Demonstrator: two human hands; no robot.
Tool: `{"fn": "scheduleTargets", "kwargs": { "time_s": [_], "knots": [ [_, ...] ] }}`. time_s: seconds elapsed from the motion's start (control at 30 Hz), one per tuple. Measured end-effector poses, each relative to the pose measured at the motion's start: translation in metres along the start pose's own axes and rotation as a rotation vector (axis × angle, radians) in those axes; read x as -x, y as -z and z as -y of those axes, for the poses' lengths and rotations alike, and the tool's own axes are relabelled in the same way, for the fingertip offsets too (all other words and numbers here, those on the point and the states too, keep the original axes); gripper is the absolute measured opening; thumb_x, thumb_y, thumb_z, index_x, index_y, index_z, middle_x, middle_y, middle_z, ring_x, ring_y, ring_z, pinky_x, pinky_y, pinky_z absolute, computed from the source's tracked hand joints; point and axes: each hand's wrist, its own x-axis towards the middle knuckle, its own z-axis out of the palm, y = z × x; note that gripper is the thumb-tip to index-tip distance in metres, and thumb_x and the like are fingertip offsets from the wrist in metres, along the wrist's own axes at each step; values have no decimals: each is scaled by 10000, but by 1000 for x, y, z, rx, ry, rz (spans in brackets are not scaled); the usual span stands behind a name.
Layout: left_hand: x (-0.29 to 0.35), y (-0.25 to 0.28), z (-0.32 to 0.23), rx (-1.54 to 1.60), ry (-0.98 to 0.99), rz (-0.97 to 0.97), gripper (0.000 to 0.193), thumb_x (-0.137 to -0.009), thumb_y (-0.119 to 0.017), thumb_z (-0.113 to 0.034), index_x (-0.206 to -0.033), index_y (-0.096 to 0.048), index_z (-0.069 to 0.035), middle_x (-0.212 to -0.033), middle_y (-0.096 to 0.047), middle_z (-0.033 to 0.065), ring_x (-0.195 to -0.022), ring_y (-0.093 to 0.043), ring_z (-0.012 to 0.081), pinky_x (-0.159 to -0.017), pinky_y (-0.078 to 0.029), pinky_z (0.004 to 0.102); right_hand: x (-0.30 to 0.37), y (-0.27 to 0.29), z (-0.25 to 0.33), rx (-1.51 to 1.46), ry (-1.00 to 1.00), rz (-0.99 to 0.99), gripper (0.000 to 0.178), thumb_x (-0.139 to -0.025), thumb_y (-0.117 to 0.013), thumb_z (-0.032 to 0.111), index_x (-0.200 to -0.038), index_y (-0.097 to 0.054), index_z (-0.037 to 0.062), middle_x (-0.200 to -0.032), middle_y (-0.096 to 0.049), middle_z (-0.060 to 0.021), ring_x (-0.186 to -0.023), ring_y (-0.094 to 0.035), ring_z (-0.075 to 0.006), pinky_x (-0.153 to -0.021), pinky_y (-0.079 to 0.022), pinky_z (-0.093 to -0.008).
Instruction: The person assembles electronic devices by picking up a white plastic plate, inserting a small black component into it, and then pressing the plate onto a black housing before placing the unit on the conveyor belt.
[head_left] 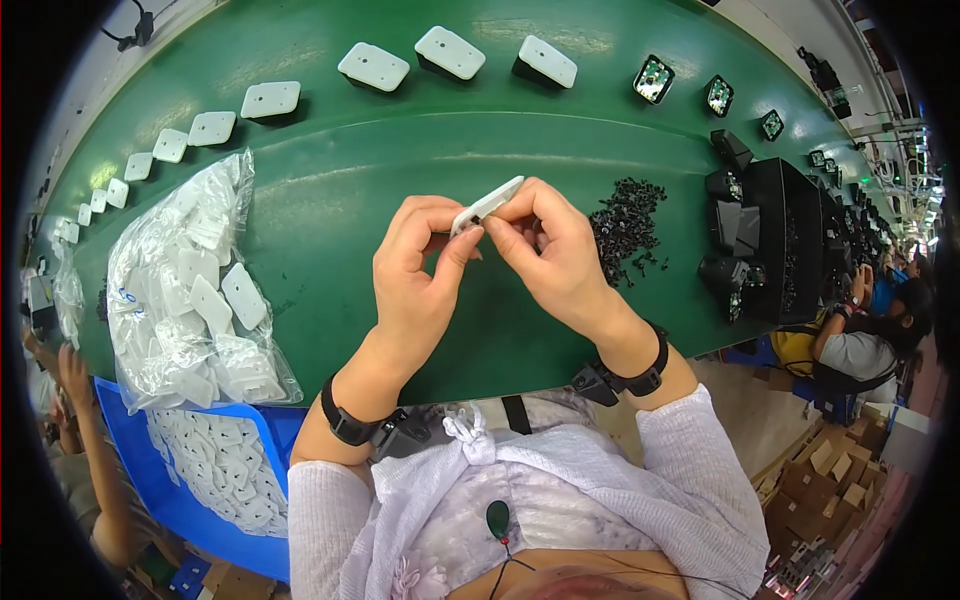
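Note:
Both my hands are raised over the green table's near middle, around a thin white plastic cover point(497, 200) with rounded corners, tilted nearly edge-on. My left hand point(415, 268) pinches its lower left end between thumb and fingers. My right hand point(560, 255) is closed at its right side, thumb and index finger against it. A small black part point(477, 220) shows at the cover's underside between the two thumbs; its exact shape is too small to tell. Just right of my right hand lies a loose pile of small black parts point(628, 225).
A clear plastic bag point(185, 310) of white covers lies at left, above a blue bin point(190, 505) holding more white pieces. White-topped black housings point(373, 67) and open ones with green boards point(654, 79) line the far side. A black box point(785, 235) stands right, among black housings point(735, 230).

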Motion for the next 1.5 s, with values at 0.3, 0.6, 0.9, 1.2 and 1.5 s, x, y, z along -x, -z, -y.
{"fn": "scheduleTargets", "kwargs": {
  "time_s": [0.3, 0.6, 0.9, 1.2, 1.5],
  "knots": [
    [-1, 10, -9, 135, 128, 10, 48, -906, -594, 12, -940, -590, 45, -994, -553, 88, -783, -607, 134, -626, -508, 234, -2, 6, 12, 323, 370, -165, 233, -793, -757, 121, -952, -605, 44, -924, -537, -48, -749, -495, -134, -617, -395, -234],
    [0, 8, -8, 32, 108, 102, 36, -887, -600, 34, -921, -592, 43, -948, -551, 62, -740, -590, 116, -638, -497, 220, -6, 18, 11, 182, 31, 113, 192, -798, -738, 109, -854, -565, 49, -802, -523, 13, -704, -451, -58, -617, -363, -222],
    [-10, 19, -2, 225, 285, -88, 159, -966, -521, -59, -1065, -587, 47, -888, -624, 63, -686, -578, 92, -566, -453, 198, -20, 35, 18, 87, -87, 363, 259, -847, -724, 178, -1012, -598, 22, -850, -601, -32, -767, -550, -89, -650, -454, -239],
    [-27, 52, 21, -819, -46, -97, 45, -852, -608, -45, -866, -650, -39, -891, -563, 86, -837, -555, 270, -732, -460, 354, -161, 165, -41, 1402, -146, -428, 672, -902, -454, 632, -1253, -561, 70, -1067, -640, -212, -1068, -599, -354, -892, -480, -447],
    [7, 37, -13, -1339, -11, 40, 518, -735, -768, -236, -1157, -540, -39, -1020, -521, 137, -951, -511, 317, -776, -443, 394, -125, 132, -25, 177, -210, -191, 495, -819, -703, 176, -1220, -474, -2, -1127, -542, -134, -959, -639, -185, -817, -514, -324]
  ]
}}
